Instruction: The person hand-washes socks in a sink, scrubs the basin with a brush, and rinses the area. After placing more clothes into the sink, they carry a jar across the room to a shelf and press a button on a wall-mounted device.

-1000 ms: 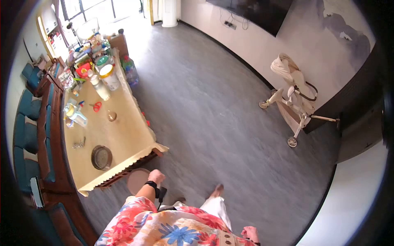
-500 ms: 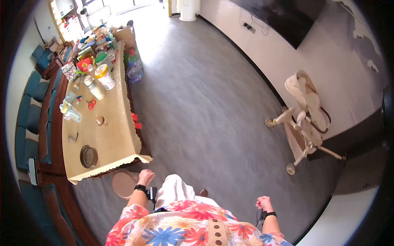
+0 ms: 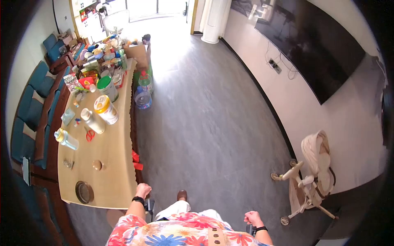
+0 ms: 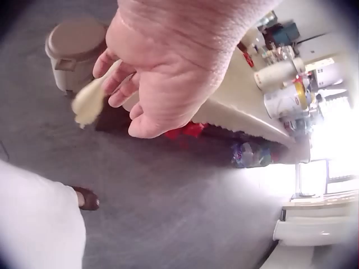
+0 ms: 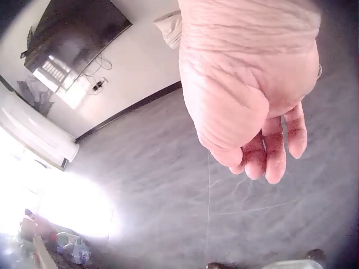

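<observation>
My left hand (image 3: 143, 190) hangs beside the near right corner of a long table (image 3: 117, 176) with a yellowish cloth. In the left wrist view the fingers of this left hand (image 4: 168, 84) curl loosely around nothing. My right hand (image 3: 253, 218) hangs over the grey floor at my other side; in the right wrist view, this right hand (image 5: 252, 106) has loosely bent fingers and holds nothing. Nearest the left hand on the table are a round dark-rimmed dish (image 3: 84, 192) and a small brown round object (image 3: 97, 165).
Red scissors (image 3: 90, 135), bottles, a white tub with a yellow lid (image 3: 106, 110) and a crowded heap stand farther along the table. Large plastic bottles (image 3: 143, 98) sit on the floor beside it. A lidded bin (image 4: 73, 50) is at the table's end; a stroller (image 3: 308, 184) stands right.
The view has shifted forward along the table, and the wall screen shows more fully. One foot has stepped ahead. Both hands have stayed low at my sides, holding nothing.
</observation>
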`<act>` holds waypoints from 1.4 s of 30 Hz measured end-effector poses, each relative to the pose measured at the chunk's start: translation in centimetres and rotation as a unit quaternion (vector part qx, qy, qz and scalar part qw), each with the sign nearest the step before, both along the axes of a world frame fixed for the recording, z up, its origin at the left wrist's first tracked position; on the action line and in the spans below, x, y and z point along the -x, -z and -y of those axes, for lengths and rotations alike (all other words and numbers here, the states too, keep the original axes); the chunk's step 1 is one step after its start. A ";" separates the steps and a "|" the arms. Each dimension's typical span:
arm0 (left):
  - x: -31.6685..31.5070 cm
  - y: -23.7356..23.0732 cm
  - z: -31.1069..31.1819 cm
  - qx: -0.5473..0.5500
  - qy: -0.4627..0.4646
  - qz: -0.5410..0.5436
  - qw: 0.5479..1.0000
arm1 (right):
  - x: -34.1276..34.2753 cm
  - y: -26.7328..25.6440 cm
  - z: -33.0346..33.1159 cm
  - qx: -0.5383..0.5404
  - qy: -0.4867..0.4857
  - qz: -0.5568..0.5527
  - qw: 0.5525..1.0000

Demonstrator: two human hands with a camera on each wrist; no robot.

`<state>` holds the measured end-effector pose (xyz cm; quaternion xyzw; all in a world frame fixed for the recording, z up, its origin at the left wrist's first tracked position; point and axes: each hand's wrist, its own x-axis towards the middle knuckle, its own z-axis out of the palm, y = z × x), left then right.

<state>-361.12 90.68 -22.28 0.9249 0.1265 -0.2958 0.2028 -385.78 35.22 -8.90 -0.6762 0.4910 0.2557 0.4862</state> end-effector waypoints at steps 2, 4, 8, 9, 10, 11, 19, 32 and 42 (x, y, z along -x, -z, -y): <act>-7.0 -1.5 2.0 -0.028 0.089 -0.020 0.995 | -2.9 0.0 1.1 -0.005 0.013 -0.004 1.000; -12.6 -6.9 6.5 0.083 -0.074 0.022 0.994 | -7.1 -0.7 2.2 0.003 0.026 -0.007 1.000; -22.6 -4.6 11.5 0.151 -0.136 0.067 0.977 | -15.4 0.5 5.8 -0.006 0.002 -0.029 1.000; -24.7 -3.9 12.3 0.151 -0.139 0.068 0.976 | -17.9 1.1 7.3 -0.006 -0.001 -0.028 1.000; -26.6 -3.6 13.0 0.124 -0.107 0.067 0.984 | -20.3 1.7 8.7 -0.002 -0.003 -0.036 0.999; -28.8 -3.6 13.7 0.097 -0.076 0.069 0.990 | -23.1 2.4 10.3 0.002 -0.006 -0.041 0.999; -36.7 -4.9 12.8 0.102 -0.361 0.075 0.924 | -53.1 1.3 21.3 0.022 -0.065 0.029 0.997; -63.2 -0.7 7.1 0.049 -0.295 0.005 0.954 | -94.6 -1.5 15.1 -0.022 -0.234 0.119 0.965; -103.8 -8.2 14.3 0.165 -0.250 0.145 0.943 | -106.6 0.2 17.6 0.014 -0.110 -0.027 0.993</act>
